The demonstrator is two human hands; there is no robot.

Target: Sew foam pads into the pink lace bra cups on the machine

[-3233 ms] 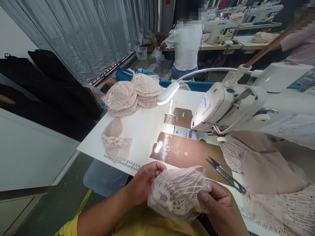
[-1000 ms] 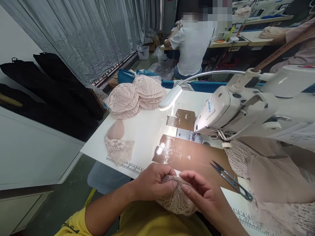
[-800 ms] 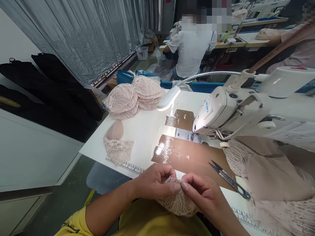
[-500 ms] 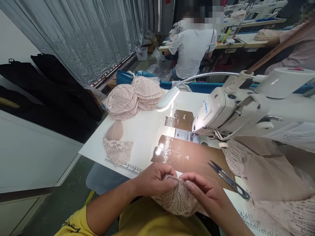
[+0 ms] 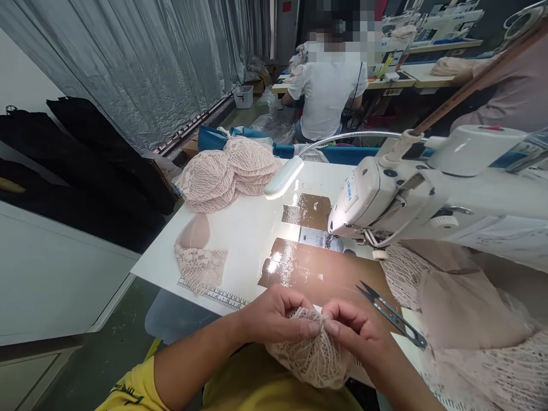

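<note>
Close to my body, at the near edge of the white sewing table, I hold a beige lace piece with both hands. My left hand is closed on its upper left edge, thumb and fingers pinching the lace. Pinching the same edge from the right is my right hand, its fingertips almost touching the left thumb. The lace bulges downward below my hands.
A white sewing machine with a gooseneck lamp stands at the right. Thread snips lie on the brown plate. A stack of lace cups and one single lace cup lie left. More lace fabric is heaped right. A person in a white shirt sits behind.
Earlier the lace was spread wide between my hands; now it is gathered into a bundle, and my fingertips have come together, pinching its top edge. The view shifted slightly.
</note>
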